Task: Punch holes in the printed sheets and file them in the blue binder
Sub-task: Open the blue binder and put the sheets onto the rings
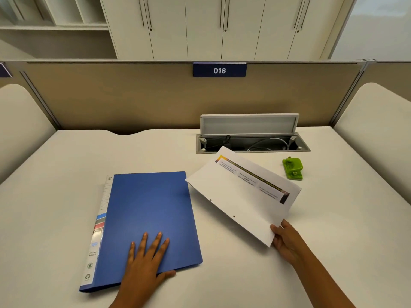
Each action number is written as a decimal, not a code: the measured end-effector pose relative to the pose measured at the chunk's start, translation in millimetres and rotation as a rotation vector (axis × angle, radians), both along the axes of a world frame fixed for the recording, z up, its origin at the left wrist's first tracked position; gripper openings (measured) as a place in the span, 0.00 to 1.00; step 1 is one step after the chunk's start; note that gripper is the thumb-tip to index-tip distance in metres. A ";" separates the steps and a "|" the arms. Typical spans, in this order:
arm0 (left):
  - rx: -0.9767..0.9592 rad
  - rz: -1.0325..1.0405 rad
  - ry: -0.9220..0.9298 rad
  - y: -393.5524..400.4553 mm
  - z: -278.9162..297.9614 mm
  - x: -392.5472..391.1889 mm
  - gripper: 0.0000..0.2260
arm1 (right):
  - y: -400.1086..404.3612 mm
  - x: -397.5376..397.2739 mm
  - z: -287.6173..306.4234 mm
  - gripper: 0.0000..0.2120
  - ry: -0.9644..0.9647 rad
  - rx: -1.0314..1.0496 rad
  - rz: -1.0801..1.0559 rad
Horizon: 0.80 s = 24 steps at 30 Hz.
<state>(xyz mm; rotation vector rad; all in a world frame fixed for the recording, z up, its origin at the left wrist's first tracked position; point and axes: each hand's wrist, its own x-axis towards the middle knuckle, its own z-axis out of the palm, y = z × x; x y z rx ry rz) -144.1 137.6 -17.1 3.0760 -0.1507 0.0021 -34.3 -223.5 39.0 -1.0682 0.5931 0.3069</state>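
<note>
The blue binder [151, 218] lies shut on the white desk, its labelled spine to the left. My left hand [144, 261] rests flat on its lower cover, fingers spread, thumb at the bottom edge. My right hand [287, 243] pinches the near corner of the printed sheets [240, 196], held tilted just above the desk to the right of the binder. Two punched holes show along the sheets' left edge. A green hole punch [293, 168] sits on the desk beyond the sheets, to the right.
An open cable hatch [251, 138] with its lid raised is set into the desk [333, 230] behind the sheets. A beige partition [133, 96] with a "016" sign closes the back; curved side panels flank the desk.
</note>
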 end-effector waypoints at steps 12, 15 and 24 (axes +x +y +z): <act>-0.160 -0.079 -0.149 -17.0 -2.0 13.5 0.25 | -3.7 -16.1 -0.7 0.21 -0.032 -0.026 -0.122; -0.277 -0.037 -0.143 -26.9 9.9 17.4 0.23 | -6.3 -19.5 -1.9 0.21 -0.036 -0.036 -0.157; -0.651 0.017 -0.316 -82.6 43.3 35.0 0.19 | -6.5 -15.9 2.5 0.21 -0.071 -0.013 -0.282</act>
